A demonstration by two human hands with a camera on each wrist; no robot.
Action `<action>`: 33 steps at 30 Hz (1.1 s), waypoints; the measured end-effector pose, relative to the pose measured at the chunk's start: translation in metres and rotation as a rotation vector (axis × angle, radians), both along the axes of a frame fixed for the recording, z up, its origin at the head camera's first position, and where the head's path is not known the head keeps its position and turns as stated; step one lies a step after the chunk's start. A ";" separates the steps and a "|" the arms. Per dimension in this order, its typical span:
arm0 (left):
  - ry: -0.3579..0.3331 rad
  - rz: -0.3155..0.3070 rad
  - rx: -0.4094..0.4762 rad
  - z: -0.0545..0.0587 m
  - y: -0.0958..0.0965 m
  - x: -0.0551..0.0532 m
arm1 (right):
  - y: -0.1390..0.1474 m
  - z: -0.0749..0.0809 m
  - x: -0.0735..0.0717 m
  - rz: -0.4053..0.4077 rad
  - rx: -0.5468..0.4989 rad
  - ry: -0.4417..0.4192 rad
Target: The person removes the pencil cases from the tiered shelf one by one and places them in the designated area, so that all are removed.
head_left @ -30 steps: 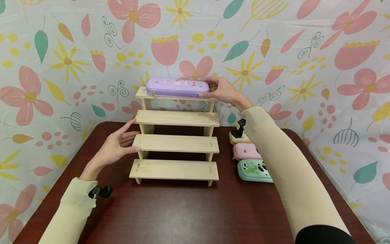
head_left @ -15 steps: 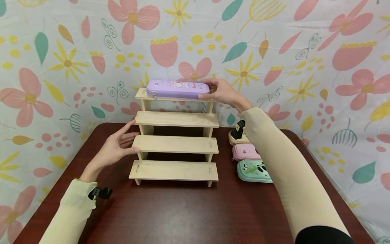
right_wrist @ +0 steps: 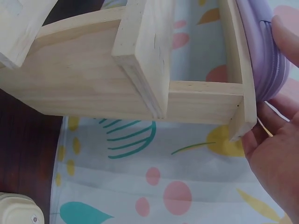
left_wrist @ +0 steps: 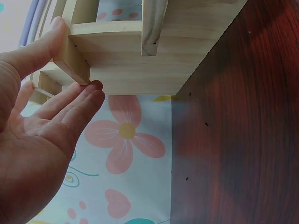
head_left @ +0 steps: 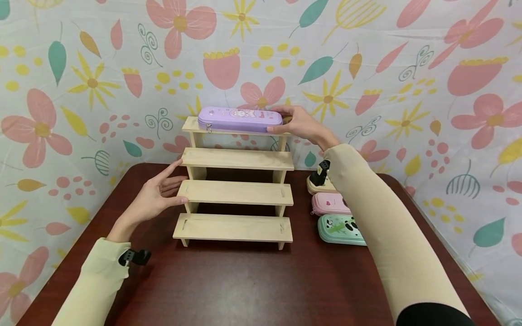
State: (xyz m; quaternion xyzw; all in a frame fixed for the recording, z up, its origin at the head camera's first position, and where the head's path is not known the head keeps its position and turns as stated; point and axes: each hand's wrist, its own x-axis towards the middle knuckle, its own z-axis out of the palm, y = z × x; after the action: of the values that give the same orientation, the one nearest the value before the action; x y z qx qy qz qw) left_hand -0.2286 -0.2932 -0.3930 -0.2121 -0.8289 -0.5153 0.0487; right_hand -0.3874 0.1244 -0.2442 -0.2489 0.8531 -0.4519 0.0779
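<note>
A four-tier wooden display stand [head_left: 235, 192] stands upright on the table. On its top tier is a purple zippered pencil case [head_left: 239, 119] with a cartoon print, lying lengthwise. My right hand [head_left: 301, 122] pinches the case's right end, thumb at the front and fingers behind; in the right wrist view the case [right_wrist: 264, 46] sits right at the plank's edge. At the stand's left side, my left hand [head_left: 152, 194] rests extended fingers and thumb against the ends of the middle tiers. The left wrist view shows its fingertips [left_wrist: 96, 86] touching a plank's end.
Right of the stand lie a green panda pencil case [head_left: 340, 228], a pink case [head_left: 329, 202] and a cream case [head_left: 316, 186], partly covered by the right sleeve. A flowered cloth [head_left: 261, 54] hangs behind the dark wooden table [head_left: 228, 290].
The purple pencil case and right hand have shifted very slightly right along the top tier. The left hand stays at the stand's side.
</note>
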 end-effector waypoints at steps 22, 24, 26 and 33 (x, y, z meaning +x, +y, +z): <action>0.014 -0.013 0.013 0.000 0.000 0.000 | -0.001 -0.006 0.007 -0.035 -0.197 -0.025; 0.013 -0.013 0.011 0.000 0.000 0.000 | 0.000 -0.007 0.009 -0.036 -0.222 -0.026; 0.012 -0.011 0.008 0.000 0.000 0.001 | 0.001 -0.008 0.010 -0.032 -0.246 -0.025; 0.013 -0.012 0.010 0.001 0.000 0.001 | 0.008 -0.014 0.014 -0.039 -0.291 -0.014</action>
State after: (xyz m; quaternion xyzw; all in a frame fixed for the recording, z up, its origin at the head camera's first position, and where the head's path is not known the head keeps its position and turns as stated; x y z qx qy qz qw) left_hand -0.2278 -0.2928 -0.3920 -0.2203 -0.8248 -0.5182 0.0520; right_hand -0.3729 0.1322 -0.2581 -0.2377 0.7827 -0.5740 0.0379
